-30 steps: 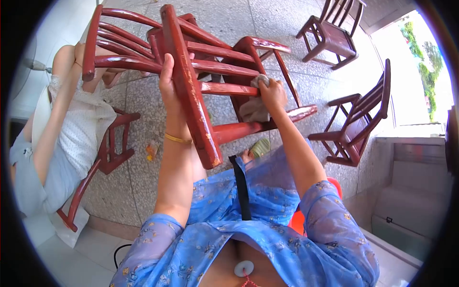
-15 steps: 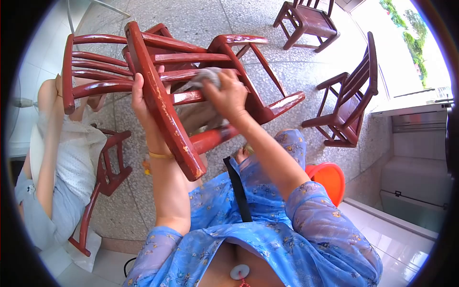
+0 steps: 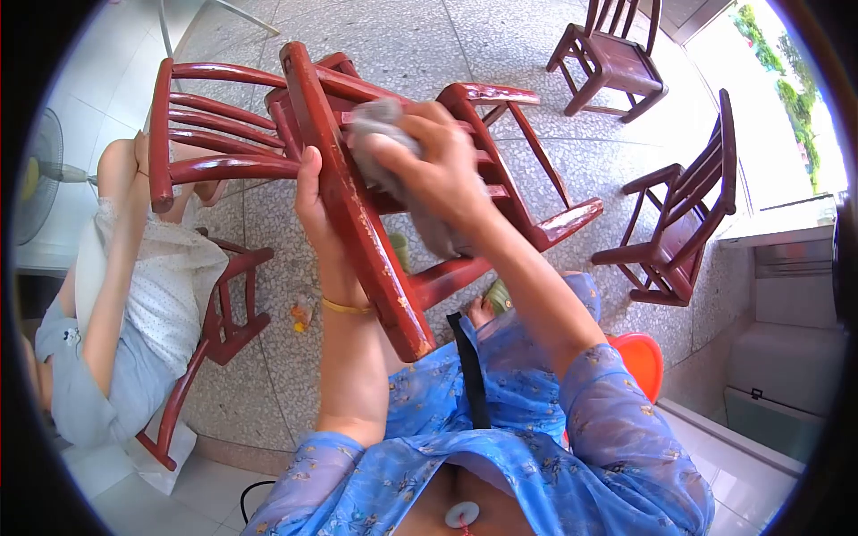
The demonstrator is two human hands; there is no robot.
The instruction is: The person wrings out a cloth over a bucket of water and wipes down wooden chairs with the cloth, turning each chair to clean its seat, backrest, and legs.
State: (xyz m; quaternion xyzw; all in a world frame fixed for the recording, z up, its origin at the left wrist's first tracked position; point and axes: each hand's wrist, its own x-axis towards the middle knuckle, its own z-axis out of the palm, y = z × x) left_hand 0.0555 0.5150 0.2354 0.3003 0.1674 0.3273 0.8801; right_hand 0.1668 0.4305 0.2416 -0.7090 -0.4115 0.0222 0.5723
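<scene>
A dark red wooden chair [image 3: 362, 219] is tilted in front of me, its worn top rail running diagonally and its slats showing behind. My left hand [image 3: 317, 205] grips this rail from its left side, thumb up along the edge; its other fingers are mostly hidden behind the wood. A damp-looking grey rag [image 3: 380, 125] is bunched in my right hand [image 3: 445, 170], closed around it. The rag presses against the chair back by the rail's inner edge, and part of it hangs down over the slats.
Another red chair [image 3: 228, 170] stands just beyond, its slatted back at left. A seated person [image 3: 147, 295] is on the left, near a fan [image 3: 40, 174]. More chairs [image 3: 675, 237] [image 3: 612, 67] stand at right, with an orange-red bucket [image 3: 639, 362] by my knee.
My right hand has moved the rag from the middle of the slats up and towards the top rail. The whole view has shifted, so things appear further right. My left hand keeps its grip.
</scene>
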